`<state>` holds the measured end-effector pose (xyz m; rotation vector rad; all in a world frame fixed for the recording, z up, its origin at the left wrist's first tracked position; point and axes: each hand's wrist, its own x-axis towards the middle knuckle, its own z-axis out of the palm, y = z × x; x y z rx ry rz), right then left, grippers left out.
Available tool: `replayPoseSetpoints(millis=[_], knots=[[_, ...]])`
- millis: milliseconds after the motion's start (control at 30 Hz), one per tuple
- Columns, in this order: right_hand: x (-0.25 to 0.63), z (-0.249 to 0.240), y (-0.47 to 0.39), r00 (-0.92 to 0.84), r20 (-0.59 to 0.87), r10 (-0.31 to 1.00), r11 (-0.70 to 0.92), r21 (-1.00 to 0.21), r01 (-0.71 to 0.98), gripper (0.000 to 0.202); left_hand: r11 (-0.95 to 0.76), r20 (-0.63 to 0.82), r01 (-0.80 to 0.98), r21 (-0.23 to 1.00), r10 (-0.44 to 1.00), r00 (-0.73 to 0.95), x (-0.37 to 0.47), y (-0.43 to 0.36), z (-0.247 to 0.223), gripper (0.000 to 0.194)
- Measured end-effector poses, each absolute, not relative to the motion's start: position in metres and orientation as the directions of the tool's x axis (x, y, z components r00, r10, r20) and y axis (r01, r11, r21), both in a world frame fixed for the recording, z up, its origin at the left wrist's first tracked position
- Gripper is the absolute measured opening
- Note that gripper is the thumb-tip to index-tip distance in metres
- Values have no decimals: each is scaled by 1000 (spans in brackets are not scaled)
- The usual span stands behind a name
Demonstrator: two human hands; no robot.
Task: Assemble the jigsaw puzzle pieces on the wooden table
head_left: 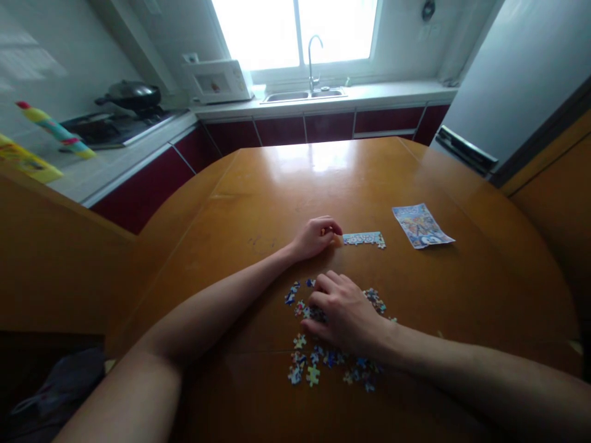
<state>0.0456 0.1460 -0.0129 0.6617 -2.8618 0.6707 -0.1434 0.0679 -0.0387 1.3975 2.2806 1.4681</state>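
A joined strip of jigsaw puzzle (363,239) lies flat on the wooden table, with knobs along its lower edge. At its left end rests my left hand (315,237), fingers loosely curved and the fingertips at or very near the strip; a gap shows between thumb and fingers. Nearer to me, my right hand (344,307) reaches palm down over a scattered heap of loose puzzle pieces (318,355). Its thumb and fingers are apart, bent among the pieces. The hand covers part of the heap, so any piece under the fingertips is hidden.
A creased printed picture sheet (422,226) lies on the table (258,203) to the right. Beyond are a counter with a sink (302,95), a microwave (219,81), a stove with a wok (133,95), and a refrigerator (521,80) at right.
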Motion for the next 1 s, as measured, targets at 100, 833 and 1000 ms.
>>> replayPoseSetpoints(millis=[100, 833, 1000], knots=[[45, -15, 143, -896, 203, -395, 819, -364, -443, 26, 113, 381, 650, 752, 730, -568, -144, 68, -38, 26], [42, -16, 145, -847, 185, -499, 761, -374, -530, 12, 115, 397, 678, 726, 735, -550, -146, 67, -39, 22], [40, -17, 146, -790, 230, -569, 686, -396, -610, 3, 125, 397, 688, 715, 738, -546, -146, 67, -39, 23]])
